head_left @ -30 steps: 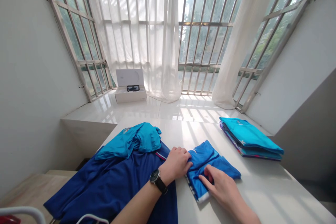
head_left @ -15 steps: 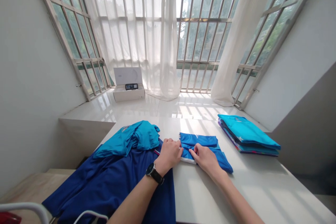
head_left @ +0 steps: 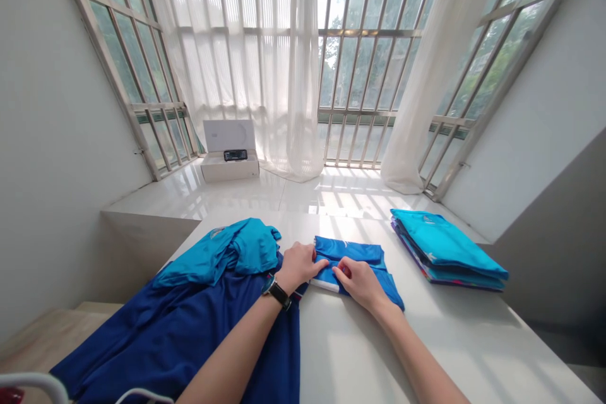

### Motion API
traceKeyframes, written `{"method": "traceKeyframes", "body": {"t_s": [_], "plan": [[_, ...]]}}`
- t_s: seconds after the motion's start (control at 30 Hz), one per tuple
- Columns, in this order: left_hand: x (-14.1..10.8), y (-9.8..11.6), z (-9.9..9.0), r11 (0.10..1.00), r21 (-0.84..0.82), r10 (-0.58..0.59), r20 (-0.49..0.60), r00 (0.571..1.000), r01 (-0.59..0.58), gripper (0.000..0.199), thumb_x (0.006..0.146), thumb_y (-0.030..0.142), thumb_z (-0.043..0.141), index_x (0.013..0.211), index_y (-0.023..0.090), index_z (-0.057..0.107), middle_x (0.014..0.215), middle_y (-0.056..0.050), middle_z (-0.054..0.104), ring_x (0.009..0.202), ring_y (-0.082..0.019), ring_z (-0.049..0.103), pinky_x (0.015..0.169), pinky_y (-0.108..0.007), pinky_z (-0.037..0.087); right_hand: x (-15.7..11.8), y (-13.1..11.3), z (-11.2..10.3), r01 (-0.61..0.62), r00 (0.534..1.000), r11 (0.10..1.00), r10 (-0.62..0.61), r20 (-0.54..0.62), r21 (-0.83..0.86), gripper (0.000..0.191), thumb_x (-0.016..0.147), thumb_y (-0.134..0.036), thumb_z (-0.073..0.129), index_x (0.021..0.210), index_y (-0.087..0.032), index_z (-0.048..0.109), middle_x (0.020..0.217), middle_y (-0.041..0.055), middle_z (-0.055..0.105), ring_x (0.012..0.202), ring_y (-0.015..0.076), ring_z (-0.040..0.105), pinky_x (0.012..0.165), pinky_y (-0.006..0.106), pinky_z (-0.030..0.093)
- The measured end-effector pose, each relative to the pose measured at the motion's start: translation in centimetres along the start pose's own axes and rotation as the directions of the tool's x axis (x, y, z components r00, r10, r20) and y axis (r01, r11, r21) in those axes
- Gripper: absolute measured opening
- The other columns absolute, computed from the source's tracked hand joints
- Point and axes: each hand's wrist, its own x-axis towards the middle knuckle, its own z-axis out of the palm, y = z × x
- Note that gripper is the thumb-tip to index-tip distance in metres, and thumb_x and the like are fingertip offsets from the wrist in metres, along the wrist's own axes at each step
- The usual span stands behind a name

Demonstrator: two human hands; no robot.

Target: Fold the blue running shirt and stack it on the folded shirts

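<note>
A blue folded garment with a white edge lies on the white table. At its left end is my left hand, fingers closed on the cloth, a dark watch on the wrist. My right hand rests on the middle of the same garment, its fingers curled together against the fabric. Left of my hands, a crumpled turquoise garment lies over a spread navy garment, which my left forearm crosses.
To the right sits a stack of folded clothes with a turquoise one on top. An open white box holding a dark device stands on the window ledge. Behind hang sheer curtains before a barred window.
My hands and the blue garment appear a little farther left in view. The thumb of my left hand now stretches toward my right hand over the cloth.
</note>
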Motion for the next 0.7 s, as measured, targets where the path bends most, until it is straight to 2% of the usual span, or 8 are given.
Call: {"method": "traceKeyframes", "body": {"t_s": [0.1, 0.2, 0.33, 0.43, 0.57, 0.7], "plan": [[-0.3, -0.1, 1.1, 1.0, -0.011, 0.018, -0.092, 0.996, -0.019, 0.048, 0.087, 0.062, 0.058, 0.106, 0.019, 0.069, 0.098, -0.012, 0.071, 0.103, -0.031, 0.062, 0.077, -0.033, 0.05, 0.0, 0.4, -0.6, 0.016, 1.0, 0.999, -0.016, -0.012, 0.037, 0.026, 0.094, -0.037, 0.051, 0.074, -0.023, 0.058, 0.062, -0.0006, 0.064, 0.057, 0.0154, 0.057, 0.058, 0.026, 0.036], [-0.6, -0.3, 1.4, 0.997, -0.024, 0.071, -0.094, 0.993, -0.074, 0.046, 0.087, 0.059, 0.06, 0.108, 0.019, 0.069, 0.102, -0.012, 0.069, 0.106, -0.031, 0.059, 0.08, -0.035, 0.05, 0.1, 0.8, -1.1, -0.029, 0.998, 0.999, 0.027, -0.052, -0.026, 0.025, 0.094, -0.04, 0.051, 0.077, -0.024, 0.06, 0.064, -0.0004, 0.064, 0.06, 0.0166, 0.059, 0.059, 0.026, 0.036], [-0.5, -0.5, 1.4, 0.99, -0.111, 0.083, -0.091, 0.992, -0.093, 0.034, 0.086, 0.051, 0.065, 0.099, 0.02, 0.069, 0.097, -0.009, 0.068, 0.1, -0.028, 0.06, 0.082, -0.034, 0.049, 0.1, 1.1, -1.3, -0.052, 0.998, 0.993, 0.047, -0.052, -0.102, 0.023, 0.093, -0.04, 0.052, 0.081, -0.024, 0.063, 0.068, -0.0002, 0.066, 0.065, 0.0179, 0.062, 0.061, 0.027, 0.038], [-0.4, -0.6, 1.6, 0.976, -0.185, 0.094, -0.113, 0.989, -0.114, 0.025, 0.085, 0.042, 0.067, 0.095, 0.02, 0.067, 0.097, -0.007, 0.068, 0.097, -0.026, 0.061, 0.083, -0.033, 0.048, 0.0, 1.3, -1.2, 0.013, 1.0, 0.995, -0.015, -0.027, -0.094, 0.022, 0.093, -0.042, 0.053, 0.084, -0.025, 0.064, 0.074, 0.0005, 0.066, 0.07, 0.0186, 0.062, 0.065, 0.029, 0.043], [-0.2, -0.9, 1.6, 0.948, -0.295, 0.099, -0.086, 0.991, -0.121, 0.017, 0.086, 0.036, 0.064, 0.093, 0.021, 0.066, 0.088, -0.004, 0.069, 0.087, -0.023, 0.064, 0.075, -0.03, 0.047, 0.0, 1.8, -1.4, 0.13, 0.99, 0.989, -0.133, -0.041, -0.071, 0.021, 0.092, -0.043, 0.056, 0.095, -0.024, 0.065, 0.097, 0.0048, 0.068, 0.094, 0.023, 0.064, 0.082, 0.034, 0.049], [0.1, -1.1, 1.6, 0.9, -0.421, 0.097, -0.053, 0.994, -0.11, 0.016, 0.087, 0.035, 0.061, 0.095, 0.021, 0.065, 0.081, -0.001, 0.068, 0.074, -0.019, 0.063, 0.067, -0.028, 0.045, 0.2, 2.6, -1.5, 0.169, 0.985, 0.983, -0.171, -0.02, -0.07, 0.029, 0.09, -0.047, 0.061, 0.108, -0.024, 0.066, 0.111, 0.0074, 0.068, 0.107, 0.0258, 0.061, 0.096, 0.039, 0.048]]}}
